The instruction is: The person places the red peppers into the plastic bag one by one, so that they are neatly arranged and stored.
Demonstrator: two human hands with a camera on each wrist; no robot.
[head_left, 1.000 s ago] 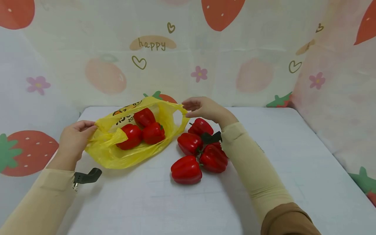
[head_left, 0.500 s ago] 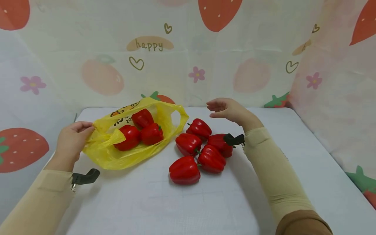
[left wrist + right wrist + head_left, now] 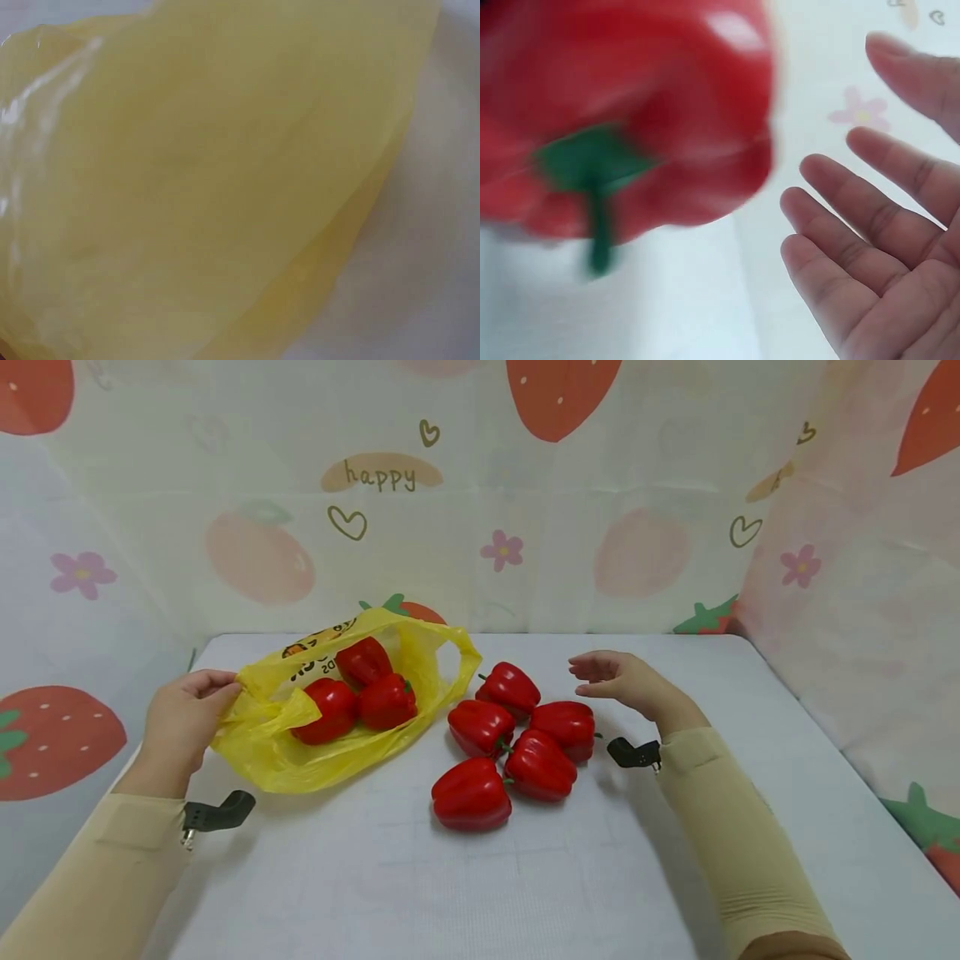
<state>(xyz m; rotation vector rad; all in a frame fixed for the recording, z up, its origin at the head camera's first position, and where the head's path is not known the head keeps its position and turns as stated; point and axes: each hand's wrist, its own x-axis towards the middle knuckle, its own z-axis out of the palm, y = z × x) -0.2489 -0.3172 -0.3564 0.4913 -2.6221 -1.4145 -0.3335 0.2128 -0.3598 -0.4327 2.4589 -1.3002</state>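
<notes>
The rightmost loose pepper (image 3: 562, 728) lies on the worktop (image 3: 337, 877), near the right hand (image 3: 633, 685), to its left and slightly toward the person. Its long axis runs roughly left to right, stem end to the right. The right hand is the nearer one; its fingers are extended, the thumb spread apart from them, and it holds nothing. Four other loose peppers (image 3: 542, 767) are grouped to the left. Beyond them, the yellow bag (image 3: 315, 774) lies with its mouth spread, showing three bagged peppers (image 3: 387, 702). The left hand (image 3: 183, 718) pinches the bag's left edge.

Limits of view: the right wrist camera blurs and crops a pepper; the left wrist camera shows yellow film but no fingers. Any further contents of the bag are hidden.
</notes>
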